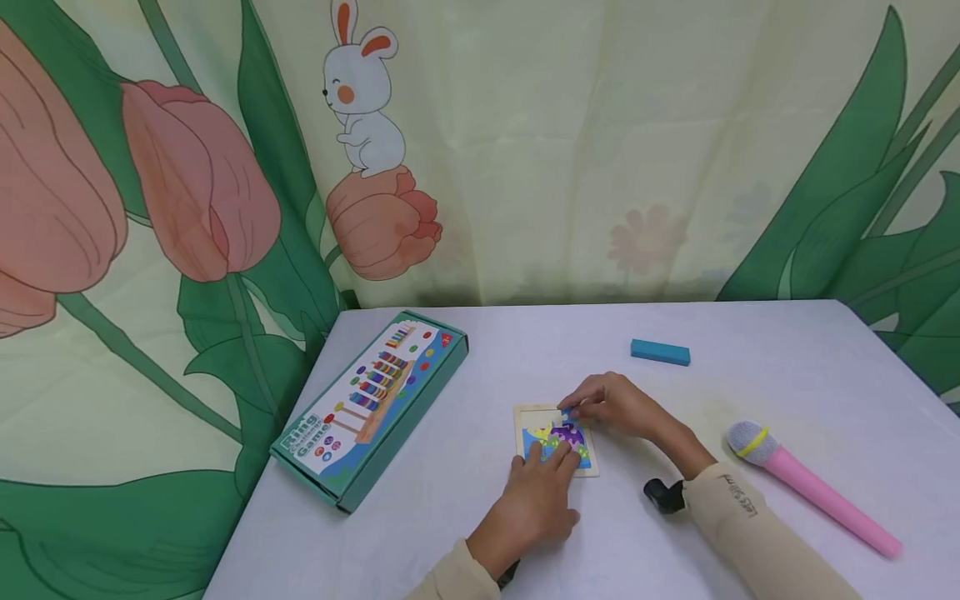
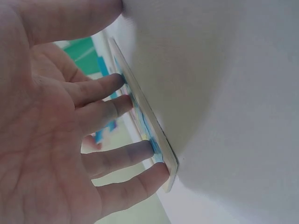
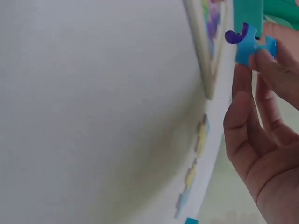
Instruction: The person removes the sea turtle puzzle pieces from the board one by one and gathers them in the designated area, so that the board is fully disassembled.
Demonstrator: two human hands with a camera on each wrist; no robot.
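Note:
A small jigsaw puzzle in a pale wooden frame (image 1: 518, 435) lies on the table, with yellow, green, purple and blue parts filling its lower area. My left hand (image 1: 534, 503) rests on its near side, and in the left wrist view the extended fingers (image 2: 110, 109) touch the puzzle along its edge. Over the far right corner of the frame, my right hand (image 1: 617, 407) pinches a blue puzzle piece (image 3: 246, 50) with a purple tab between thumb and fingertips. The right wrist view also has loose puzzle pieces (image 3: 202, 135) on the table past the frame.
Left of the puzzle lies a green ring game box (image 1: 375, 400). A blue block (image 1: 660, 352) sits toward the back. On the right are a pink toy microphone (image 1: 825, 496) and, by my right sleeve, a black wrist device (image 1: 663, 497). A printed curtain (image 1: 525, 167) hangs behind the table.

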